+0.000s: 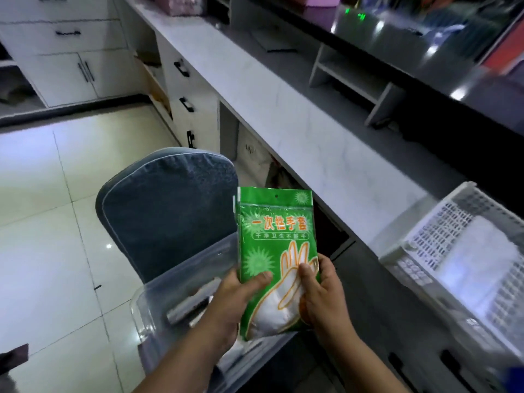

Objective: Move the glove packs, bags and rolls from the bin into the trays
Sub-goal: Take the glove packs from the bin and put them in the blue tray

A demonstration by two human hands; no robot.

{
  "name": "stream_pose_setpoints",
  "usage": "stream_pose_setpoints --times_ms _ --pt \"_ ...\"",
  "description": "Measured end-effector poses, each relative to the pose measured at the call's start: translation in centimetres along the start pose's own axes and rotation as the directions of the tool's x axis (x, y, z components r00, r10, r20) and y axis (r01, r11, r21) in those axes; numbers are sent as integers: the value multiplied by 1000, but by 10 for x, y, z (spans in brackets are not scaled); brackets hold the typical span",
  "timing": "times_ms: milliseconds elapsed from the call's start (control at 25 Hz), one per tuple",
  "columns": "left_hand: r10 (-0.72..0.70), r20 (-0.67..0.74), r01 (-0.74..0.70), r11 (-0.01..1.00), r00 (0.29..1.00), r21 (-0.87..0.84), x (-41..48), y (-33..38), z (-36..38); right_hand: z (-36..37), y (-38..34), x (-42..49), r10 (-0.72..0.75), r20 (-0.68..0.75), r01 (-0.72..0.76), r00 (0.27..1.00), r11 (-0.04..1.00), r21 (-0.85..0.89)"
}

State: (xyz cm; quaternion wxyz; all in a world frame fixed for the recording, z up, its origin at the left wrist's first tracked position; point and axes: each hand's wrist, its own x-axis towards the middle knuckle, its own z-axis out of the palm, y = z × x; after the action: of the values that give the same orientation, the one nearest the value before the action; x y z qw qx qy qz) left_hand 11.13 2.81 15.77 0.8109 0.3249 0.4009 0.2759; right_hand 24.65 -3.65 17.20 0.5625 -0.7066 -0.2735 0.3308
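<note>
Green glove pack (276,251) held by left hand (238,296) and right hand (320,293), over the bin (141,307).
Tray (425,231) holds something white; at least 1 roll (190,304) waits in the bin.

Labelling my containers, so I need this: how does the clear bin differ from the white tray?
The bin is transparent with smooth solid walls; the tray is white with lattice walls. The bin sits low by the chair; the tray sits up on the counter. Both are open-topped with things inside.
</note>
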Motion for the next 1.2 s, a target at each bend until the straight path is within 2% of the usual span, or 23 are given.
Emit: stream_pose_setpoints --times_ms 80,200,240,280,360,400,520,680,760,840,1040,1120,1200 --pt "-10 36 8 998 999 69 -1 -6 25 -24 -6 -5 -59 -48 53 997 992 -118" --pt "29 76 -35 995 997 90 -1 -12 64 -75 -11 -6 -199 -163 101 966 876 -471" --pt "45 93 -53 995 995 83 -1 -12 76 -92 -14 -6 -191 -210 68 959 874 -481" --pt "60 111 -69 994 992 80 -1 -12 89 -109 -18 -7 -127 -256 18 958 921 -389" --pt "63 165 -79 992 984 94 -4 -17 125 -151 -26 -10 55 -258 -71 965 996 -52" --pt "55 199 -75 993 978 95 -8 -22 145 -174 -29 -11 121 -218 -109 968 992 66" --pt "10 312 -40 995 950 89 -22 -47 209 -249 -29 -17 263 -138 -231 955 950 210" --pt "-46 433 -16 990 900 139 -37 -93 291 -341 -24 -41 325 -10 -286 946 845 452" --pt "-48 473 -41 983 880 177 -43 -120 333 -389 -16 -54 269 34 -254 963 854 453" --pt "-46 507 -68 977 861 204 -46 -142 371 -429 -11 -63 235 2 -219 972 900 377" --pt "-17 489 -189 910 872 368 -36 -178 441 -506 -12 -72 179 -277 -97 944 954 284" --pt "-7 510 -237 880 860 411 -18 -185 468 -537 -13 -74 150 -407 -54 901 970 237" --pt "25 556 -343 810 831 476 5 -193 495 -572 -15 -79 116 -547 -40 829 988 150"
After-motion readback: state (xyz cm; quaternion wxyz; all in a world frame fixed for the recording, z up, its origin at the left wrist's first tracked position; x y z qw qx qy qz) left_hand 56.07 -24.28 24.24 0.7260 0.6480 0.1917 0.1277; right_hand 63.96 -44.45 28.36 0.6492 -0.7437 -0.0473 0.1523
